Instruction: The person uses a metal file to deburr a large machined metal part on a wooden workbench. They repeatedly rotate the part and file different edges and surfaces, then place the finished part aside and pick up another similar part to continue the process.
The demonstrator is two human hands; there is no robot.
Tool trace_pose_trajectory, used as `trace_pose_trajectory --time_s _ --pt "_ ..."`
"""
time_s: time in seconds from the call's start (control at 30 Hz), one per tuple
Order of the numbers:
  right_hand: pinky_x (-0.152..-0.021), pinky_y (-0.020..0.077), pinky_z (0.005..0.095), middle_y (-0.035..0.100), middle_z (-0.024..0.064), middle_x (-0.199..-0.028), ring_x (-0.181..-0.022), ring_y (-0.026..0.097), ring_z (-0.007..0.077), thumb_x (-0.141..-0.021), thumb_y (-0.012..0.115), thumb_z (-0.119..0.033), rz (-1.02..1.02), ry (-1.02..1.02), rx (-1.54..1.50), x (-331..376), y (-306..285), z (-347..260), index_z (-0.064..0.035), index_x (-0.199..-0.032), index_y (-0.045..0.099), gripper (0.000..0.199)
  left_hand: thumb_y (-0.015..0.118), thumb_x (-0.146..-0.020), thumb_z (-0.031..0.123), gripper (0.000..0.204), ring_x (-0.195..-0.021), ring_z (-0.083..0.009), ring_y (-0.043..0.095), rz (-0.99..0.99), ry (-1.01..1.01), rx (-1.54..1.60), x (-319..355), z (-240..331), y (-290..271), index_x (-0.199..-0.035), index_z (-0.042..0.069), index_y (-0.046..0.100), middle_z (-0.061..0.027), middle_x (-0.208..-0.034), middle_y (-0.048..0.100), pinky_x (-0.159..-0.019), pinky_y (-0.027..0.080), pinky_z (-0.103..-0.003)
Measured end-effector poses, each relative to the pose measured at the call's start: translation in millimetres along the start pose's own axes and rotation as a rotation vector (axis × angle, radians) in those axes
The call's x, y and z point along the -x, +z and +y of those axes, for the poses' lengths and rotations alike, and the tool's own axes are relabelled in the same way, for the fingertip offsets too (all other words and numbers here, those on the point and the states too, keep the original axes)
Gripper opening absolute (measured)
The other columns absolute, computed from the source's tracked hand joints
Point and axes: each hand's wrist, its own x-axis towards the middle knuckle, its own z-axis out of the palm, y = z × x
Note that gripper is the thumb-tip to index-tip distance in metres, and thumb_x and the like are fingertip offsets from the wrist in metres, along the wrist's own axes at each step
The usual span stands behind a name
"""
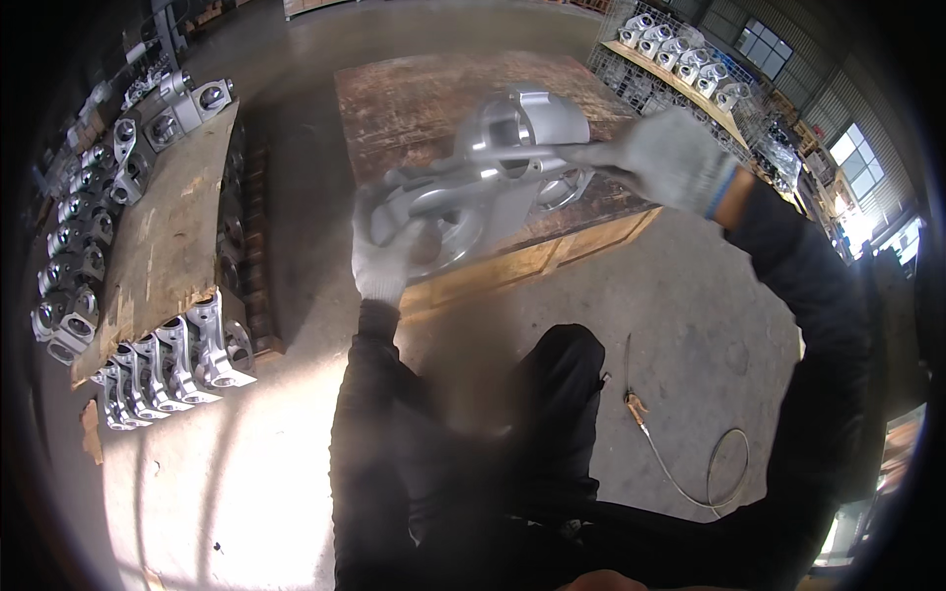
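Two grips: my left hand (386, 254) clasps the casting (445, 201) under its thumb, likely for steadiness; right hand (670, 163) pinches a slim tool (522, 154).

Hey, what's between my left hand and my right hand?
In the head view, a slightly blurred silvery metal part with round openings lies between your left hand and right hand.

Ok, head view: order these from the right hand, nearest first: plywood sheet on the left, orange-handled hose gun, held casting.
1. Held casting, immediately left of right hand
2. Orange-handled hose gun, on floor below
3. Plywood sheet, far left
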Motion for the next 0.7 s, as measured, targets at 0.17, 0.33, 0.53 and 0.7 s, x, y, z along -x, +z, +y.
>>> trace_pose_trajectory --time_s 0.17,0.33,0.53,0.7 --pt "-0.063 0.0558 0.0366 0.072 0.0048 -0.078 -0.065 0.069 0.0211 -0.1 0.071 -0.039 0.052 -0.012 -0.178 -0.1 -1.4 -6.8 -0.0446 -0.148 0.065 0.049 0.093 -0.081 0.026 0.086 -0.134 -0.0231 0.062 -0.01 -0.021 -0.128 2.3 -4.4 -0.6 -0.156 0.01 0.053 -0.0114 -0.144 0.067 -0.111 0.052 -0.039" --pt "-0.07 0.0593 0.0412 0.079 0.0086 -0.092 -0.079 0.076 0.0282 -0.102 0.066 -0.043 -0.131 0.132 -0.34 7.3 3.1 -7.3 -0.0361 -0.139 0.072 0.038 0.094 -0.081 0.029 0.087 -0.131 -0.0261 0.065 -0.018 -0.036 -0.132 2.4 -13.8 -3.2 -0.156 0.011 0.054 -0.0135 -0.143 0.068 -0.109 0.052 -0.041" --pt "-0.062 0.0567 0.0437 0.069 0.0078 -0.076 -0.068 0.07 0.028 -0.099 0.071 -0.026 0.266 -0.002 -0.205 24.5 45.5 -20.1 -0.035 -0.147 0.065 0.05 0.092 -0.082 0.028 0.085 -0.136 -0.0266 0.061 -0.013 -0.06 -0.136 1.8 -18.0 -4.9 -0.155 0.01 0.053 -0.0139 -0.146 0.066 -0.112 0.05 -0.04" --pt "-0.056 0.0501 0.0385 0.058 0.0077 -0.079 -0.063 0.06 0.0235 -0.095 0.072 -0.018 0.374 0.061 -0.139 54.1 81.9 -35.2 -0.0362 -0.148 0.067 0.056 0.092 -0.088 0.029 0.081 -0.129 -0.0252 0.062 -0.023 0.009 -0.186 2.8 -15.7 -4.1 -0.152 0.002 0.05 -0.0164 -0.145 0.062 -0.11 0.052 -0.038"
